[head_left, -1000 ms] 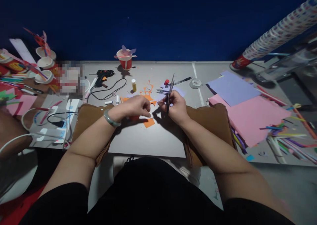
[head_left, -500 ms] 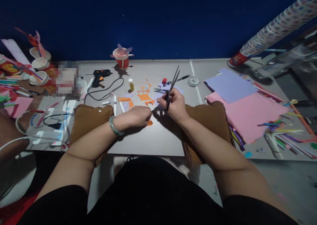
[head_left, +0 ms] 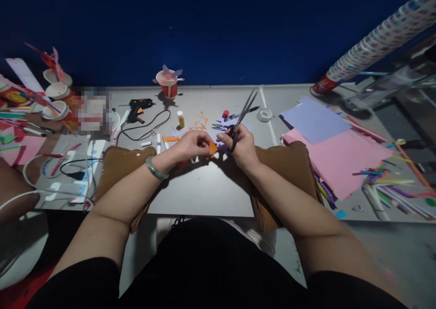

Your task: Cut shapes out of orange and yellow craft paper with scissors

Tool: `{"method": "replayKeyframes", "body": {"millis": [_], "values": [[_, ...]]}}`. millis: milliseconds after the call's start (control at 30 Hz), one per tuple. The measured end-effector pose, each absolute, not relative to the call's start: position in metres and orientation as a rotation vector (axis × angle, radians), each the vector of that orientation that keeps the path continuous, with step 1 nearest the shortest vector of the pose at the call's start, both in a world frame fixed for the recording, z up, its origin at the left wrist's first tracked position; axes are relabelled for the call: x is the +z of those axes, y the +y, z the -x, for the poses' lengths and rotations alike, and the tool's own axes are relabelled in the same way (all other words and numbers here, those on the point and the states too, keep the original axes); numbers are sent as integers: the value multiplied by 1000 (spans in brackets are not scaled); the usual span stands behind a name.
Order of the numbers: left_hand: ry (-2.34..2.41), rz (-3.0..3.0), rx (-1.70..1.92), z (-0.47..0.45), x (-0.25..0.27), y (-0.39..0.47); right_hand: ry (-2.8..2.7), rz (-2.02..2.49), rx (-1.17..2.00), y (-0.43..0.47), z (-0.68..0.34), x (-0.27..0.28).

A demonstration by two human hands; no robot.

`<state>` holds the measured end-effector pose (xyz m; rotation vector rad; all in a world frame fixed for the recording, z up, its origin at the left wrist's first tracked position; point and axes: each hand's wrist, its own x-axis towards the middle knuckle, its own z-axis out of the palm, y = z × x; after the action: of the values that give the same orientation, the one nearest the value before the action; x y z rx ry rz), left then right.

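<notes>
Between the fingers of my left hand [head_left: 195, 145] is a small piece of orange paper [head_left: 213, 149], lifted off the table. My right hand [head_left: 244, 148] grips black-handled scissors [head_left: 244, 114] with the blades pointing up and away and spread apart. The scissors are close to the orange paper but do not touch it. Beyond my hands lie orange paper scraps [head_left: 200, 121], partly hidden by my left hand. Small thread snips [head_left: 220, 127] rest just left of the scissors, near a red cap [head_left: 225, 114] and a black pen [head_left: 252, 110].
A glue stick [head_left: 180, 119], a hot glue gun [head_left: 140, 105] with its cord and a red paper cup [head_left: 168, 83] stand or lie behind. Tape [head_left: 265, 114] and pink paper [head_left: 340, 159] are to the right. Brown cushions [head_left: 124, 168] flank the work spot. A co-worker's arm [head_left: 23, 182] shows at left.
My left hand has picked up the small orange paper piece from the table and raised it. The scissors have tilted right, and their blades are spread wider.
</notes>
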<state>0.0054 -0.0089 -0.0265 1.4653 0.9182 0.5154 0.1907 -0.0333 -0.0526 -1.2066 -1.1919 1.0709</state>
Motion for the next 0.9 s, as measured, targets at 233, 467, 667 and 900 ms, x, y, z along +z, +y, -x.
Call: {"method": "replayKeyframes", "body": {"millis": [233,467,667,900], "values": [[933,-1149,830,-10,-23,-9,-1207,1163,1102,-36,-190,-50],[925,-1187,899,-12,-24,-13,-1251,1116,1119,-37,-190,-51],[902,-1242,913,-16,-30,-15,-1273,1113,1094,-40,-190,-49],[889,-1257,925,-17,-30,-18,-1257,1109,1080,-40,-188,-47]]}}
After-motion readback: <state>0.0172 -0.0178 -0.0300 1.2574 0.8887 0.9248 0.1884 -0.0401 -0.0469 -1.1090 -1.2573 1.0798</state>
